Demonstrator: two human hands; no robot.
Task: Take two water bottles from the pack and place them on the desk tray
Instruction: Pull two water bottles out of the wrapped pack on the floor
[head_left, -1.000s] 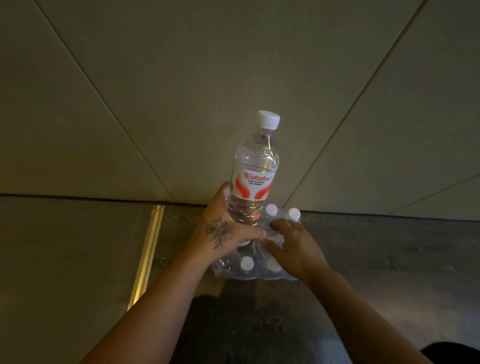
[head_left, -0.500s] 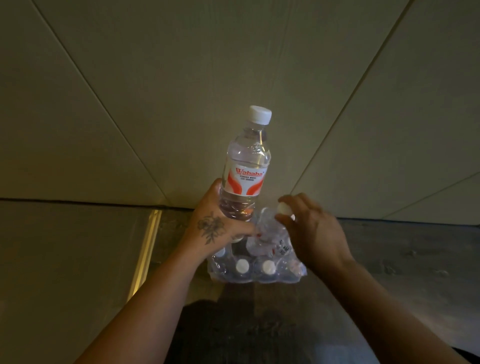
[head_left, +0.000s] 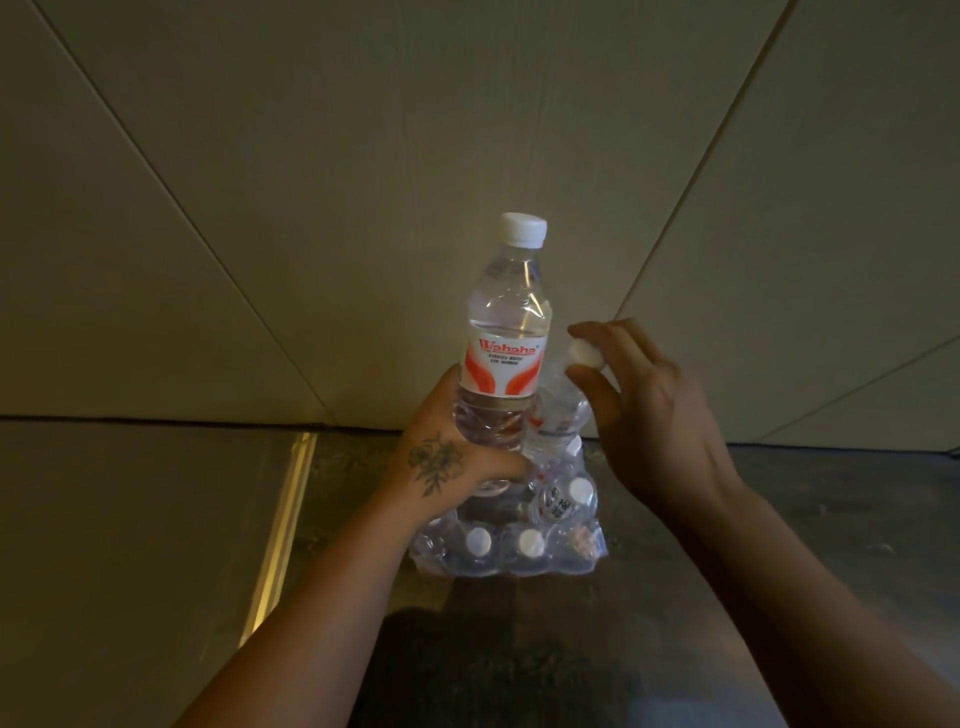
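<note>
My left hand (head_left: 447, 457) grips the lower part of a clear water bottle (head_left: 506, 332) with a white cap and a red and white label, held upright above the pack. My right hand (head_left: 639, 410) pinches the white cap of a second water bottle (head_left: 558, 415), which is lifted partly out of the pack and leans behind the first one. The plastic-wrapped pack (head_left: 509, 540) of bottles sits on the dark floor below both hands, with several white caps showing. No desk tray is in view.
A pale panelled wall (head_left: 363, 182) rises right behind the pack. A brass floor strip (head_left: 283, 525) runs along the left, between a lighter floor area and the dark floor (head_left: 779, 519).
My right hand went from reaching into the pack to pulling a second bottle up by its cap. My left hand has kept the first bottle raised, drifting slightly.
</note>
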